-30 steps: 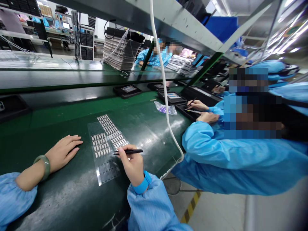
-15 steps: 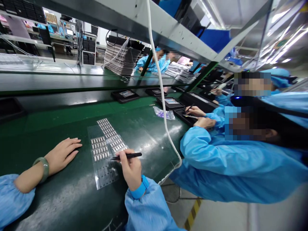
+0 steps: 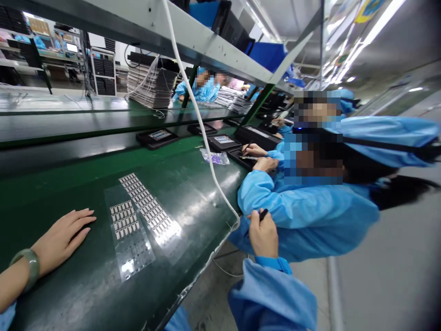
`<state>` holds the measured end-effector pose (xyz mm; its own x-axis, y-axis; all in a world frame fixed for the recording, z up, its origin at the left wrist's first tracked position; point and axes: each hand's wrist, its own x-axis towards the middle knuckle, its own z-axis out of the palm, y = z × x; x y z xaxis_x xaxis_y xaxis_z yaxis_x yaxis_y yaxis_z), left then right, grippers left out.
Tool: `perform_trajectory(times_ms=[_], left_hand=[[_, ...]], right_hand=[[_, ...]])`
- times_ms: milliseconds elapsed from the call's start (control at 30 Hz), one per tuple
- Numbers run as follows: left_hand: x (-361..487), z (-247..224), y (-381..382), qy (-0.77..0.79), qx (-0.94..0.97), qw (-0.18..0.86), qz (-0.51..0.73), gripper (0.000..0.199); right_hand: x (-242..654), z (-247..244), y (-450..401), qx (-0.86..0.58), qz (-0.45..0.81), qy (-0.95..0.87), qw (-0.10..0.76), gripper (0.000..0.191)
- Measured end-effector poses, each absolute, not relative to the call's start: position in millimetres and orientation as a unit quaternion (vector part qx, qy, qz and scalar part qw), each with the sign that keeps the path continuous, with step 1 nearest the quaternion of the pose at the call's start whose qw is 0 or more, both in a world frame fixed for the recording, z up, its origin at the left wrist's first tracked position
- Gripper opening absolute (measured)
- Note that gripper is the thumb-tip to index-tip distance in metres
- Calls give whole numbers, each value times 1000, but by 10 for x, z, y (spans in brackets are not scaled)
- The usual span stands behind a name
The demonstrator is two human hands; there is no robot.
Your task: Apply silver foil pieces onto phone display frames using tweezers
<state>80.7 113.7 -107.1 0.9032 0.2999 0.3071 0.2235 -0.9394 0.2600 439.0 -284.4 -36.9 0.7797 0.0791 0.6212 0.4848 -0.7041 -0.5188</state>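
My left hand (image 3: pixel 65 234) lies flat on the green bench top (image 3: pixel 86 294), fingers stretched out, a green bangle round the wrist. To its right are two clear plastic sheets carrying rows of small pale metallic pieces. The left sheet (image 3: pixel 128 250) bears pieces on its upper part; the other sheet (image 3: pixel 148 207) slants beside it, glare on its lower end. My right hand (image 3: pixel 263 234), with a blue wristband, is raised past the bench edge, closed around black tweezers (image 3: pixel 263 214). The tweezers' tips are mostly hidden, so I cannot tell whether they hold anything.
A co-worker in a blue smock (image 3: pixel 303 211) sits close on the right, working over a black tray. A white cable (image 3: pixel 206 142) hangs across the bench to its edge. Several black trays and a small plastic bag (image 3: pixel 215 157) lie farther back.
My right hand has moved away from the sheets, rightward beyond the bench edge, still gripping the tweezers. My left hand stays flat on the bench. The view has turned to the right.
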Motion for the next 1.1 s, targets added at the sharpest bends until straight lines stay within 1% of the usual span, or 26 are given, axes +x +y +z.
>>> perform_trajectory(times_ms=[67,100,167,233,267,333,433,600,700,800,867,967,1033,1100], left_hand=[[802,-1081,1172,141,970,108,169,47],[802,-1082,1195,137,972,106,158,46],[805,-1078,1237,126,977,100,137,44],[811,-1069,1263,125,979,96,131,43],[814,-1064,1268,127,978,96,133,43],[819,-1059,1265,128,977,98,140,42],[824,-1065,1254,120,977,101,146,42],[823,-1095,1262,117,976,103,149,43],[820,-1110,1267,118,976,103,153,44],[818,-1126,1273,116,976,100,157,45],[818,-1137,1279,115,976,98,155,46],[818,-1143,1284,117,977,97,151,45],[818,-1138,1283,116,976,97,154,46],[816,-1133,1283,113,976,95,161,46]], right_hand=[[4195,-365,-2777,-874,-290,-179,347,59],[4040,-358,-2707,-870,-284,-202,348,55],[3612,-356,-2499,-859,-237,-295,345,38],[3084,-398,-2232,-831,-163,-419,326,21],[2820,-442,-2095,-809,-124,-482,312,17],[2372,-563,-1853,-748,-37,-608,263,21],[2037,-742,-1650,-688,-28,-677,259,22],[2076,-797,-1664,-656,1,-697,291,31],[2095,-790,-1685,-650,1,-705,283,41],[2077,-803,-1669,-647,8,-712,273,47],[2081,-795,-1651,-653,20,-696,296,44],[2116,-758,-1620,-669,48,-656,345,34],[2138,-746,-1596,-681,71,-642,346,30],[2148,-757,-1575,-689,82,-641,328,30]])
